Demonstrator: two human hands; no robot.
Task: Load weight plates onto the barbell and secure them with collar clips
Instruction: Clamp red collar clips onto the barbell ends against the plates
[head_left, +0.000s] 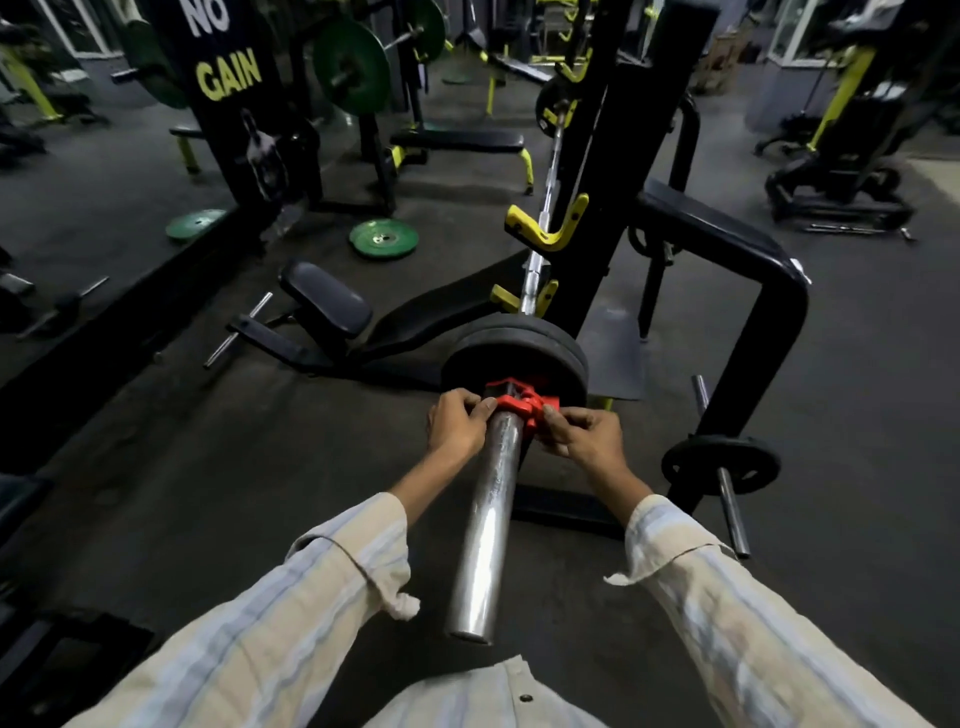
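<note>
The barbell's chrome sleeve (491, 525) points toward me, its bar resting in the yellow hooks (548, 228) of the black rack. Two black weight plates (519, 348) sit on the sleeve, side by side. A red collar clip (519, 400) is on the sleeve right in front of the plates. My left hand (457, 423) grips the clip's left side, fingers curled over it. My right hand (584, 434) pinches the clip's right side. Part of the clip is hidden under my fingers.
A black plate (722, 462) hangs on a storage peg of the rack at right. Green plates (383, 238) lie on the floor beyond a black bench (332, 306). A mirror with a "NO GAIN" banner (228, 67) stands at left.
</note>
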